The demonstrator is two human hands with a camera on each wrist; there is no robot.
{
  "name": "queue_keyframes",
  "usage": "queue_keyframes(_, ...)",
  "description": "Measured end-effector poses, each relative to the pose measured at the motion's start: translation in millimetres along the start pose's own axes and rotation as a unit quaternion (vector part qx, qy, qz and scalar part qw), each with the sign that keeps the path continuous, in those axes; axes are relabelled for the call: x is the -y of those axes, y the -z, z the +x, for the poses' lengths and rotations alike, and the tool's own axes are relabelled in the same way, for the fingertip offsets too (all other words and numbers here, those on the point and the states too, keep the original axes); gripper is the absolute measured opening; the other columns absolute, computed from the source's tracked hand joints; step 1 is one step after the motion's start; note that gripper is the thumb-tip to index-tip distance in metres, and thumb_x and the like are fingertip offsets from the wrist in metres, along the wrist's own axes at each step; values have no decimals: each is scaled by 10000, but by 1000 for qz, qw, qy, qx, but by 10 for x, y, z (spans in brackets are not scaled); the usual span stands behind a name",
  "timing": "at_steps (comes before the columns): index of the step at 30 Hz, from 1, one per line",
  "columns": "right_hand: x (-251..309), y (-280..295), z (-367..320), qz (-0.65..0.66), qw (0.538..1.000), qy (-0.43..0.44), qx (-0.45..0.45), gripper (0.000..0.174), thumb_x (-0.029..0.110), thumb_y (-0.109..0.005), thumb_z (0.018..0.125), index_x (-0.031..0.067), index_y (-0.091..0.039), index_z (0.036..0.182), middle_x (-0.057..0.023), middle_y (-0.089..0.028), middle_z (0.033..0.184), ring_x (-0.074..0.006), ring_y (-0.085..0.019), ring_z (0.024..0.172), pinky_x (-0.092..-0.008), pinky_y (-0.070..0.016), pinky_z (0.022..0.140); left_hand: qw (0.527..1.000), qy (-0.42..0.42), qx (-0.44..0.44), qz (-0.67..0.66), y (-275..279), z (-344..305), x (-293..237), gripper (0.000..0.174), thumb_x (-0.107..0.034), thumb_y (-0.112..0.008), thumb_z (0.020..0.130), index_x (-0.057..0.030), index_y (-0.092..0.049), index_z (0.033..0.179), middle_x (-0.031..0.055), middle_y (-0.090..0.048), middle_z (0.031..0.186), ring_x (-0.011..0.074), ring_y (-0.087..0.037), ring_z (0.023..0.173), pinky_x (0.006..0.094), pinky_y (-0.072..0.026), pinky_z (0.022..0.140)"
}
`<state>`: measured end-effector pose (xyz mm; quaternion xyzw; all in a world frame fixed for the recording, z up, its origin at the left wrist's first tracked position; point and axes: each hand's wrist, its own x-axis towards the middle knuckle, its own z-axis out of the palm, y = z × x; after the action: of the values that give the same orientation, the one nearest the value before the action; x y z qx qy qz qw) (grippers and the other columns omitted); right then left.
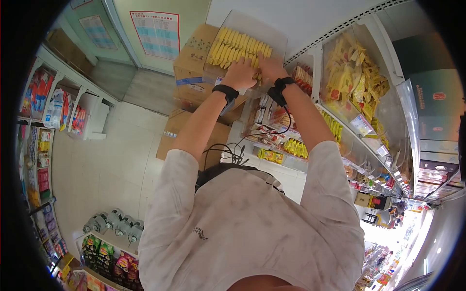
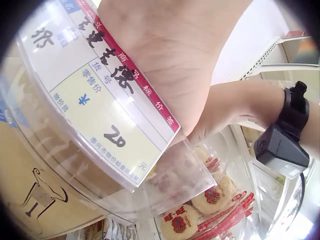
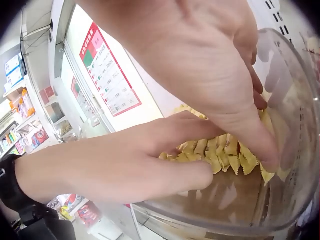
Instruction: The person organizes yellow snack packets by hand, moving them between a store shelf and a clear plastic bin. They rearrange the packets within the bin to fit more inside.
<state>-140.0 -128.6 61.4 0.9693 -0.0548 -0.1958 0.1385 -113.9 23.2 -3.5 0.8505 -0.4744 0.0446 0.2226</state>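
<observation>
Yellow wrapped snack packets (image 1: pixel 233 43) stand in tight rows inside a clear plastic bin (image 1: pixel 250 24). Both hands reach over its near side. In the head view my left hand (image 1: pixel 240 73) lies at the near ends of the rows. Seen from the right wrist, that left hand (image 3: pixel 150 155) has its fingers stretched over the packets, thumb apart. My right hand (image 3: pixel 210 75) is at the end of the row, beside the bin's curved wall, thumb and fingers on a yellow packet (image 3: pixel 267 130). A price tag (image 2: pixel 110 105) hides part of the left hand (image 2: pixel 160 55) in the left wrist view.
Cardboard boxes (image 1: pixel 194 58) stand left of and below the bin. Another clear bin (image 1: pixel 357 72) of yellow packets is on the right, by tiered snack shelves. Red-marked round crackers (image 2: pixel 215 197) sit below the tag. Cables (image 1: pixel 233 154) hang near the waist.
</observation>
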Motion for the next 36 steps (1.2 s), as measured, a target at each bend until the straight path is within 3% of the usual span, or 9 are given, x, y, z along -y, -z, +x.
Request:
queue_keyframes(3, -4, -139, 72, -15, 998, 26, -46, 1295, 246, -966, 505, -11, -206, 1522, -196, -690, 1112, -366, -649, 1087, -502, -411, 986, 1000, 4, -6, -15, -15, 7, 7, 320, -303, -678, 787, -207, -729, 1089, 107, -581, 1117, 325, -510, 1159, 512, -431, 927)
queue_keyframes(9, 42, -187, 47, 6, 999, -2, -43, 1353, 256, -953, 496, -47, -150, 1542, -261, -631, 1209, -390, -586, 1190, -500, -301, 1121, 1000, 15, 3, -5, -60, 30, 21, 294, -332, -671, 788, -194, -740, 1038, 99, -580, 1123, 317, -500, 1169, 501, -425, 929)
queue_keyframes(12, 69, -186, 37, 6, 999, -8, -52, 1325, 239, -935, 508, -81, -155, 1530, -274, -630, 1204, -390, -574, 1210, -495, -291, 1127, 1000, 17, 16, 1, -32, 27, 22, 303, -338, -665, 788, -190, -743, 1041, 96, -580, 1128, 317, -498, 1170, 500, -427, 926)
queue_keyframes(15, 110, -139, -20, -14, 998, -20, -50, 1247, 228, -908, 562, -96, -168, 1512, -261, -647, 1201, -390, -585, 1209, -474, -226, 1181, 1000, 15, 15, -11, -20, 34, 26, 306, -334, -661, 786, -188, -742, 1042, 95, -580, 1135, 317, -501, 1167, 502, -428, 926)
queue_keyframes(21, 143, -84, -80, -8, 999, -36, -24, 1190, 242, -907, 583, -95, -223, 1496, -270, -640, 1222, -380, -585, 1217, -472, -226, 1183, 1000, 16, 13, -3, -34, 40, 34, 306, -325, -662, 778, -185, -738, 1039, 99, -583, 1149, 320, -503, 1171, 514, -427, 933)
queue_keyframes(27, 113, -202, -35, -37, 995, -28, -87, 1176, 279, -882, 619, -99, -205, 1504, -251, -653, 1180, -385, -602, 1180, -501, -261, 1163, 1000, 11, 3, -1, -35, 32, 32, 319, -334, -667, 780, -179, -734, 1050, 106, -582, 1157, 329, -498, 1180, 528, -429, 941)
queue_keyframes(36, 131, -288, 61, -17, 995, -51, -82, 1121, 286, -862, 683, -37, -207, 1533, -207, -663, 1195, -347, -610, 1171, -516, -253, 1163, 1000, -3, 16, 2, -40, 17, 36, 315, -363, -663, 787, -170, -752, 1020, 110, -577, 1157, 339, -489, 1179, 535, -429, 940)
